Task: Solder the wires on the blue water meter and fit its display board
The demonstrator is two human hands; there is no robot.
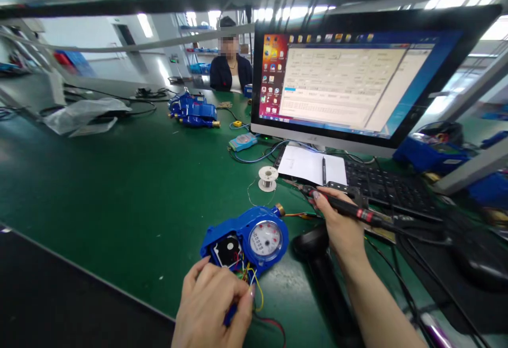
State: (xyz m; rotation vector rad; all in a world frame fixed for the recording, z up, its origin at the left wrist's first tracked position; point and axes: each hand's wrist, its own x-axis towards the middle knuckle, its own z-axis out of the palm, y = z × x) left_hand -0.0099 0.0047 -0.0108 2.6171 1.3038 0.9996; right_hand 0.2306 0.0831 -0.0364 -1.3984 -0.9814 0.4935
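The right hand point(337, 226) is gripping a soldering iron point(357, 213), its tip pointing left, well clear of the work. The left hand point(212, 305) is pinching coloured wires point(254, 284) and perhaps a small blue part (hard to tell). These are trailing from the opened blue water meter point(248, 239) lying near on the green bench point(99, 189). A solder spool point(268, 177) is sitting beyond. The housing is standing open, wires loose, so joining looks unfinished.
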